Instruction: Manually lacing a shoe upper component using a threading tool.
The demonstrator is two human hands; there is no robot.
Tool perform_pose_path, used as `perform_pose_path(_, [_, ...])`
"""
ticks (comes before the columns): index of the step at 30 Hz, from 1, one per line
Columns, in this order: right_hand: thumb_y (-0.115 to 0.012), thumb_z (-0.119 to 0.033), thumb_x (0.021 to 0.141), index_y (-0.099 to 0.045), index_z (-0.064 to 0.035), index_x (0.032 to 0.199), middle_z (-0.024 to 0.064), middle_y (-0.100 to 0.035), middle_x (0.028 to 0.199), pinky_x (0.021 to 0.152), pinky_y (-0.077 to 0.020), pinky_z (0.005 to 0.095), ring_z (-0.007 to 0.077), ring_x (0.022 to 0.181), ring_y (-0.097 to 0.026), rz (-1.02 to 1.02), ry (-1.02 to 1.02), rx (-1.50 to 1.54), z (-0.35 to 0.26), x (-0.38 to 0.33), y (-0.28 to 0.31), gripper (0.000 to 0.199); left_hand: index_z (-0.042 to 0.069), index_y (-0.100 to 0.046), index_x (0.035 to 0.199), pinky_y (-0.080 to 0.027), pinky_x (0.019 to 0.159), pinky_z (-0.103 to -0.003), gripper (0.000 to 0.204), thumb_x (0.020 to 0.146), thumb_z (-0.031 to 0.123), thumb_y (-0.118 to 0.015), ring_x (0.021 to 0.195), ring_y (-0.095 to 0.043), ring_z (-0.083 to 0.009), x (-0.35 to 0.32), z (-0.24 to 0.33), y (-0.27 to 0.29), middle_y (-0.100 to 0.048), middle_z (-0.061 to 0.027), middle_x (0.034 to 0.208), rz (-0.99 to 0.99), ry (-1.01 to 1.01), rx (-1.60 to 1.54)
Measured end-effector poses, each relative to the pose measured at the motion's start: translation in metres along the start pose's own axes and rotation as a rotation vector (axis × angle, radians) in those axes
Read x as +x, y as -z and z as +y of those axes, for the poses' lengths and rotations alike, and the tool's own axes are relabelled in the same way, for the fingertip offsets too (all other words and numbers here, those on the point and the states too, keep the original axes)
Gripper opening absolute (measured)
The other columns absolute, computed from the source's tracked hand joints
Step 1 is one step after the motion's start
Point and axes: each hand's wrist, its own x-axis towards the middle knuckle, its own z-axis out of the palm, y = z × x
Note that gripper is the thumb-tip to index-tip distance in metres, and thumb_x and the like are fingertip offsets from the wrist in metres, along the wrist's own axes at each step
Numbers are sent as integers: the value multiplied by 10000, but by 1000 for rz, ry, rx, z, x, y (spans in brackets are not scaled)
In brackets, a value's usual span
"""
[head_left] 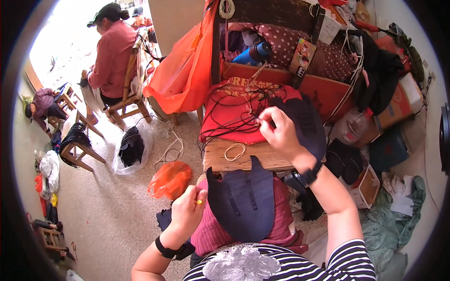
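My right hand (277, 131) reaches forward over a red cloth (234, 114) on a wooden stool (243, 159) and pinches black cords (234, 105) that lie tangled there. A dark navy fabric piece (307, 122) sits just right of that hand. My left hand (187, 210) is closed low at my left side, pinching a small yellow item (198, 202). A dark navy shaped fabric piece (243, 201) lies on my lap over a pink striped cloth (213, 229). A loop of pale cord (234, 151) rests on the stool's wood.
An orange plastic bag (185, 70) hangs at the left of a wooden frame. Another orange bag (169, 179) lies on the floor. A person in pink (112, 56) sits on a wooden chair at the back left. Boxes, bags and dark fabric crowd the right.
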Motion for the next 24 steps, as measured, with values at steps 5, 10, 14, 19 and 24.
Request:
perform_pose_path(5, [-704, -35, 729, -572, -55, 976, 117, -573, 846, 703, -513, 417, 312, 775, -597, -335, 297, 12, -72, -43, 37, 282, 43, -645, 1233, -366, 515, -226, 341, 1088, 295, -467, 520, -439, -62, 34, 42, -8, -743, -94, 963, -469, 387, -1135])
perform_pose_path(10, [-689, -116, 780, -548, -59, 927, 79, -547, 775, 679, -505, 391, 275, 750, -607, -758, 235, 189, -111, -98, 58, 211, 46, -587, 1318, -296, 487, -206, 355, 1101, 280, -430, 511, -355, -50, 44, 29, -34, -729, -91, 1002, -456, 547, -1469])
perform_pose_path(14, [-649, -109, 890, -594, -30, 1000, 104, -635, 834, 703, -537, 403, 291, 782, -661, -808, -12, 369, -118, -126, 77, 146, 59, -618, 1228, -272, 461, -200, 279, 1088, 251, -471, 493, -346, -39, 39, 39, -37, -618, -6, 791, -567, 527, -1342])
perform_pose_path(19, [-563, -229, 1047, -599, 1, 1235, 84, -712, 1016, 812, -545, 323, 148, 889, -674, -840, -804, 761, -104, -134, 82, 299, 47, -614, 1239, -291, 477, -198, 324, 1114, 267, -411, 509, -362, -29, 28, 45, -46, -647, -35, 818, -738, 425, -1081])
perform_pose_path(24, [-454, -326, 1101, -502, 18, 1376, 126, -690, 1181, 1032, -458, 296, 151, 1145, -620, -222, -1065, 1087, -97, -121, 38, 443, 48, -601, 1270, -337, 531, -158, 321, 1110, 264, -426, 592, -420, -2, 24, 58, -49, -663, -12, 897, -894, 294, -932])
